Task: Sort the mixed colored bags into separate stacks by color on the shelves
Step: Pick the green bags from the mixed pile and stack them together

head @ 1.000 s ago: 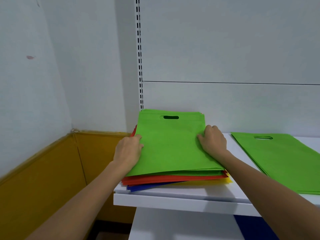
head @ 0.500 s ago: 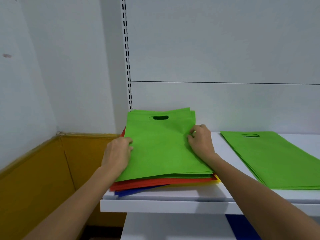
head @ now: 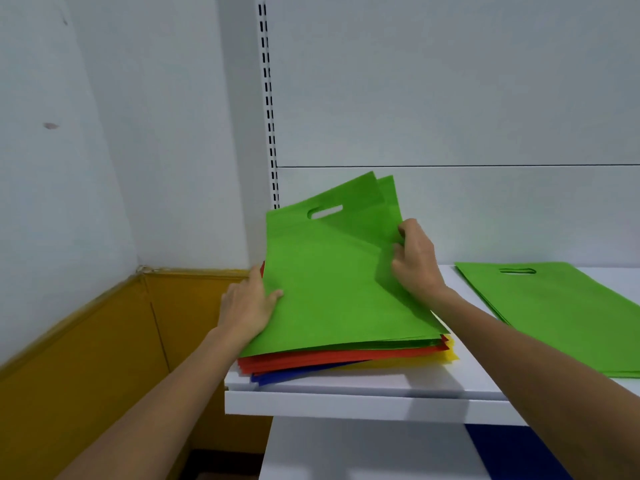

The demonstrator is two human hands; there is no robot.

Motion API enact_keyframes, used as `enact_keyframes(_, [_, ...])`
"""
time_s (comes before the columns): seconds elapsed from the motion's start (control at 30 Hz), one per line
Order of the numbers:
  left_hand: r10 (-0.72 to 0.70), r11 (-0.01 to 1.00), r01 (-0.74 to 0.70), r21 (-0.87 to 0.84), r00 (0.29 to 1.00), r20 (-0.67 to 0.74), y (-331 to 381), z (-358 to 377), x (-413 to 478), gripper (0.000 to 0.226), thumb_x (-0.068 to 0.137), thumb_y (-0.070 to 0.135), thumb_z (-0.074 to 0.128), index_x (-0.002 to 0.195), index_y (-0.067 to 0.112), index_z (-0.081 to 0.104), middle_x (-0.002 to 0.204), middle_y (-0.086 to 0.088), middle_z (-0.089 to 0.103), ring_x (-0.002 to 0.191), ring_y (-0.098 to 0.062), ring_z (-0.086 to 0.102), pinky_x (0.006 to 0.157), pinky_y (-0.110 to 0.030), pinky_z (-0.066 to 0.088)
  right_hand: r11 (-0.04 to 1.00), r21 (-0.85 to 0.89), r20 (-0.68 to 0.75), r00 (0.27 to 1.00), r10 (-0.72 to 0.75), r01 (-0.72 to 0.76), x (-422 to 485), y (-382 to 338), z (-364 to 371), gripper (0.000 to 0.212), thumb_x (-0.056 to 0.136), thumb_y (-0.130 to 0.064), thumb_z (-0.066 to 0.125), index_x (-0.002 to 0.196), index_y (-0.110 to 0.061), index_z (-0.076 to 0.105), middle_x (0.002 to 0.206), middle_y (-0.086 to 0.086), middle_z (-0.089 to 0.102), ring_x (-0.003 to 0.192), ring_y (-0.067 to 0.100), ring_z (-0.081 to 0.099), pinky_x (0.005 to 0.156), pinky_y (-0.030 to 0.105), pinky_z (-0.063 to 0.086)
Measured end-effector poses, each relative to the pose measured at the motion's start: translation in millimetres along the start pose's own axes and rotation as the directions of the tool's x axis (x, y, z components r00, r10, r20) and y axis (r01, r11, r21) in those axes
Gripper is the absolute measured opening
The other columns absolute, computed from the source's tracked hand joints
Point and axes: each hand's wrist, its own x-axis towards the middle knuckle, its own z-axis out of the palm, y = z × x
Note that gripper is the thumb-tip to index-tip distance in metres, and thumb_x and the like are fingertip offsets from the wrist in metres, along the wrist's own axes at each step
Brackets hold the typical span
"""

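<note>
A mixed pile of bags (head: pixel 346 360) lies on the white shelf (head: pixel 363 403), with red, blue and yellow layers showing under green ones. Green bags (head: pixel 329 282) on top are tilted up at their far, handle end. My right hand (head: pixel 414 261) pinches their right edge and lifts it. My left hand (head: pixel 247 306) holds the left edge, thumb on top of the green. A separate flat stack of green bags (head: pixel 561 313) lies to the right on the same shelf.
A slotted shelf upright (head: pixel 268 109) runs up the white back panel behind the pile. A yellow-brown wall band (head: pixel 86 348) fills the lower left. A blue patch (head: pixel 512 452) shows below the shelf at right.
The top green bags lay flat on the pile; now their far end is raised off it by my right hand. My left hand stays at the left edge.
</note>
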Motion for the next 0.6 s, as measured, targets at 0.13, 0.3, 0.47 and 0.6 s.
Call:
enact_keyframes(0.13, [0.031,0.989,-0.037,-0.140,0.998,-0.046,-2,-4,1,0.057,0.091,0.036,0.055,0.135,0.010,0.031,0.122,-0.014,0.059,0.112,-0.032,0.054,0.090,-0.039,0.042,0.971,0.223,-0.049,0.994,0.099,-0.086,14,-15,-17,0.032,0.085,0.011,0.045,0.114,-0.004,0.044,0.100,0.005,0.050,0.089,0.023,0.051,0.070,0.029,0.040])
enact_keyframes(0.3, [-0.039,0.894,-0.034,-0.447,0.988,-0.153,3,-11,0,0.061,0.086,0.021,0.065,0.137,0.009,0.034,0.105,-0.011,0.064,0.102,-0.028,0.059,0.087,-0.035,0.045,0.972,0.233,-0.117,0.991,0.069,-0.040,18,-18,-34,0.047,0.085,0.009,0.047,0.127,-0.011,0.037,0.098,0.008,0.052,0.085,0.025,0.054,0.072,0.034,0.045])
enact_keyframes(0.47, [-0.026,0.849,-0.082,-0.522,0.980,-0.197,16,-17,-4,0.047,0.082,0.013,0.069,0.125,0.006,0.052,0.090,-0.004,0.057,0.078,-0.015,0.054,0.071,-0.021,0.041,0.987,0.141,-0.170,0.980,0.104,-0.080,16,-6,-38,0.046,0.086,0.004,0.052,0.128,-0.008,0.037,0.101,0.011,0.059,0.085,0.026,0.053,0.072,0.031,0.042])
enact_keyframes(0.6, [-0.034,0.819,-0.097,-0.565,0.976,-0.217,22,-19,-9,0.036,0.083,0.011,0.067,0.117,0.006,0.059,0.082,-0.002,0.058,0.065,-0.006,0.050,0.058,-0.012,0.038,0.994,0.085,-0.201,0.976,0.083,-0.067,17,-2,-41,0.038,0.087,0.002,0.054,0.123,-0.004,0.043,0.105,0.016,0.063,0.094,0.035,0.058,0.083,0.045,0.046])
